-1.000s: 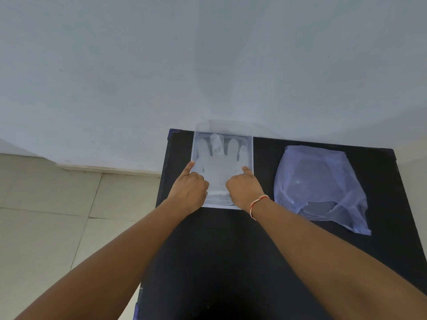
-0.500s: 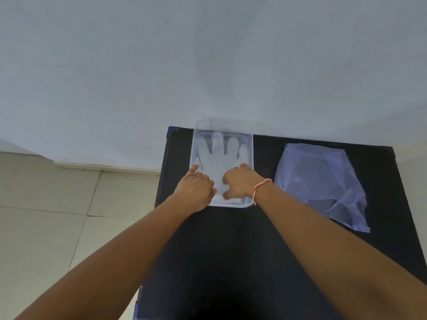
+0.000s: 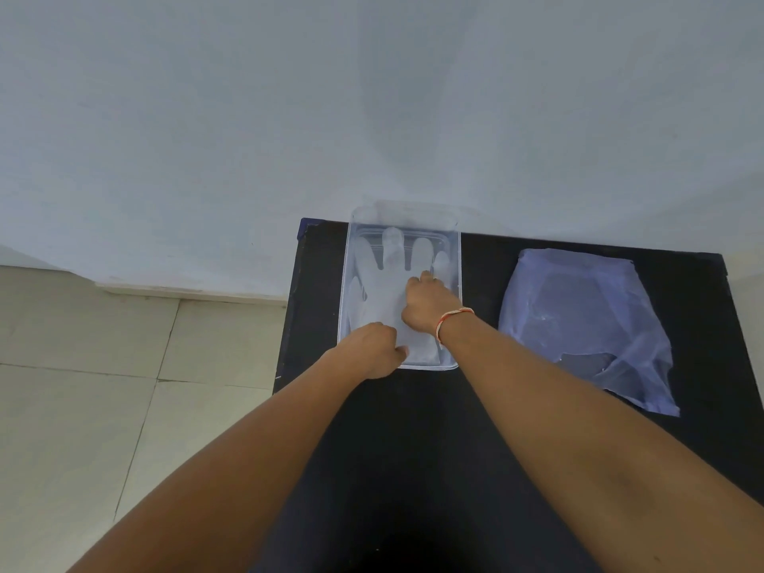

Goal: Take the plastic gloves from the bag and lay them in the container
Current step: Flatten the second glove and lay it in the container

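A translucent white plastic glove (image 3: 382,289) lies flat, fingers pointing away from me, inside a clear rectangular container (image 3: 458,258) at the far left of a black table (image 3: 413,448). My left hand (image 3: 370,351) rests at the container's near left corner, fingers curled, thumb touching the glove's cuff. Further in, my right hand (image 3: 426,303), with a red-and-white thread at the wrist, presses down on the glove's palm with bent fingers. A crumpled bluish plastic bag (image 3: 578,324) lies flat to the right of the container; what it holds is unclear.
The table stands against a pale wall (image 3: 372,97). Its left edge drops to a tiled floor (image 3: 103,386). Bare black tabletop stretches between the container and me.
My right hand has slid away from me, from the glove's cuff up onto its palm. My left hand has drawn back to the near left corner and curled its fingers.
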